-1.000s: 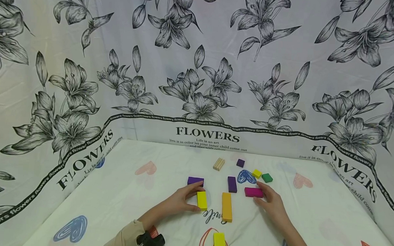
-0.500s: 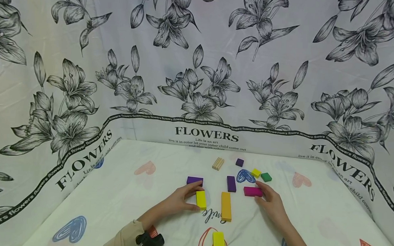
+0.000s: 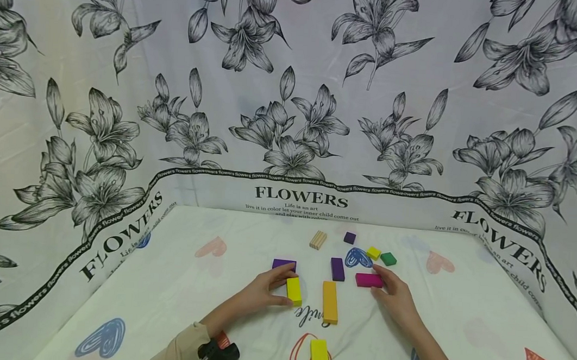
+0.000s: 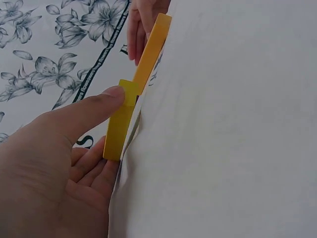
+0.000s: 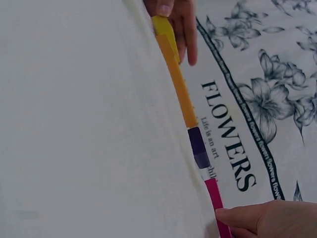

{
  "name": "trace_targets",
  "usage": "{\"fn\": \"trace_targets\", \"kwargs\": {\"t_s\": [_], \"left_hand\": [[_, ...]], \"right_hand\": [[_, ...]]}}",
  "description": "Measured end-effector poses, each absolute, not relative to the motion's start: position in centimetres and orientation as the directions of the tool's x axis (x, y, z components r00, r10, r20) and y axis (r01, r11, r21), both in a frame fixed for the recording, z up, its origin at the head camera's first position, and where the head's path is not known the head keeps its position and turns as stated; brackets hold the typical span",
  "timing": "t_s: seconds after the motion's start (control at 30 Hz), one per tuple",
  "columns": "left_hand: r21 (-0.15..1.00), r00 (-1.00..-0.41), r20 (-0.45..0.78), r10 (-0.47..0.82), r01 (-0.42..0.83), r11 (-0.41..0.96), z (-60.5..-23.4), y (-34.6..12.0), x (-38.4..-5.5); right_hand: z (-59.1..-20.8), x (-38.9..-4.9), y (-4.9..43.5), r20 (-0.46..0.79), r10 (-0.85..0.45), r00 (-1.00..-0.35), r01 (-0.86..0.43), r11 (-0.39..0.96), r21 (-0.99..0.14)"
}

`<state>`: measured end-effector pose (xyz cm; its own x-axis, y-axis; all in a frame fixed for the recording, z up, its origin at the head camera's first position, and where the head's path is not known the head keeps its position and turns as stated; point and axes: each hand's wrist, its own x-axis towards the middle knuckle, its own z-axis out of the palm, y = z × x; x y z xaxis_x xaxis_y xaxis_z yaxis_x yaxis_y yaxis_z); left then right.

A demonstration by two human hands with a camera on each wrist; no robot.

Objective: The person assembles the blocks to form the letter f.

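A purple block (image 3: 279, 263) lies at the far left, just past the left hand (image 3: 262, 288); I can't tell if the fingers touch it. That hand pinches a yellow block (image 3: 294, 292) between thumb and fingers. An orange block (image 3: 330, 302) lies between the hands. Right of it, a pink block (image 3: 367, 280) is in the right hand's (image 3: 395, 293) finger and thumb. Both blocks are gripped, so that part seems done. Letting go seems left, and the blocks on the table (image 3: 165, 288) aren't stacked.
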<state>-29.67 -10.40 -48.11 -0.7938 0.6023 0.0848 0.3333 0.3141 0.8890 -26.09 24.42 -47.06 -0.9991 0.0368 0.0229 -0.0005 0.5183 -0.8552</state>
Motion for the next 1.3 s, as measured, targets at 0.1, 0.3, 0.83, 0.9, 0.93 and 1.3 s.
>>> {"fn": "trace_targets", "kwargs": {"t_s": [0.1,0.3,0.83,0.9,0.93,1.3], "left_hand": [[0.891,-0.797,0.085,0.598,0.329,0.312,-48.0,-10.4,-29.7],[0.887,-0.8,0.082,0.595,0.331,0.323,-47.9,-10.4,-29.6],[0.863,-0.764,0.116,0.635,0.394,0.315,-48.3,-10.2,-29.4],[0.859,-0.774,0.123,0.621,0.396,0.324,-48.3,-10.2,-29.2],[0.858,-0.781,0.123,0.613,0.394,0.33,-48.3,-10.1,-29.0],[0.844,-0.776,0.176,0.606,0.436,0.313,-46.4,-8.6,-25.3]], "right_hand": [[-47.0,-26.1,24.4,0.028,0.035,-0.999,-0.006,0.52,-0.854],[-47.1,-26.1,24.4,0.026,0.029,-0.999,-0.007,0.527,-0.85],[-47.4,-26.3,24.6,0.031,0.034,-0.999,-0.008,0.528,-0.849],[-47.4,-26.3,24.5,0.031,0.037,-0.999,-0.006,0.531,-0.847],[-47.3,-26.3,24.5,0.03,0.038,-0.999,-0.006,0.534,-0.846],[-47.2,-26.2,24.5,0.036,0.035,-0.999,-0.013,0.515,-0.857]]}}
